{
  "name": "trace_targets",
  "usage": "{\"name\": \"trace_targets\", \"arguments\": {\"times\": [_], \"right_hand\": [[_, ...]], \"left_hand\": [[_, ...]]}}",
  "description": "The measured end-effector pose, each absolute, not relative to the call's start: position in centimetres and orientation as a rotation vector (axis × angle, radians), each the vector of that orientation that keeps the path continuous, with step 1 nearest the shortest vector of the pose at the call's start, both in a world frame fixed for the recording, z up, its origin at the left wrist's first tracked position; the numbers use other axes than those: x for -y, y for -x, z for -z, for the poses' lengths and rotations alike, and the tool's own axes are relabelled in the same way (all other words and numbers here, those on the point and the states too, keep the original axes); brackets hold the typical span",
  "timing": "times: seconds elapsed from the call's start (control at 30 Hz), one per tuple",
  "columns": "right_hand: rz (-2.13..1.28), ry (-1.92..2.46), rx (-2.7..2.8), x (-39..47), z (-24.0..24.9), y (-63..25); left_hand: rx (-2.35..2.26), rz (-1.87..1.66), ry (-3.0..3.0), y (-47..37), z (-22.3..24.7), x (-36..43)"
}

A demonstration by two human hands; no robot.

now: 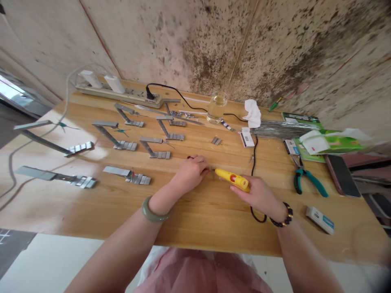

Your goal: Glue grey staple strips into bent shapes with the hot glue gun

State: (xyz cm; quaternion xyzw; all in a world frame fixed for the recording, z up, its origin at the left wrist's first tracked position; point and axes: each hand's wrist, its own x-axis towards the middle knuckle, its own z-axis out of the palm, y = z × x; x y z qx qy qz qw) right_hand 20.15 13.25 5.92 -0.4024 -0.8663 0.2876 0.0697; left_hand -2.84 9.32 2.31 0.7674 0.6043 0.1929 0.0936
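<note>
My right hand (258, 193) is wrapped round a yellow glue gun (232, 179), whose dark nozzle points left. Right beside that nozzle, my left hand (193, 173) has its fingers pinched together near the table top; whatever they hold is too small to make out. A black cord runs from the glue gun side up past a small white box (247, 137). Just beyond my hands lies a small grey ridged piece (216, 140). To the left stand several grey bent-strip models, among them one (154, 147) nearest my left hand.
A glass of yellowish liquid (216, 108) stands near the wall. Teal pliers (310, 179), a phone (342, 175), a green tissue pack (332, 142), a wire bundle (282, 129) and a box (319, 219) are at right. A power strip (131, 97) sits back left.
</note>
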Motion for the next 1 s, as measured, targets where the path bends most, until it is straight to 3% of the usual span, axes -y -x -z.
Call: {"name": "trace_targets", "arguments": {"times": [1.0], "right_hand": [[-0.894,1.204,2.631,-13.05,-6.42,-20.17]], "left_hand": [[-1.783,-0.590,-2.265,2.88,-2.24,-9.29]]}}
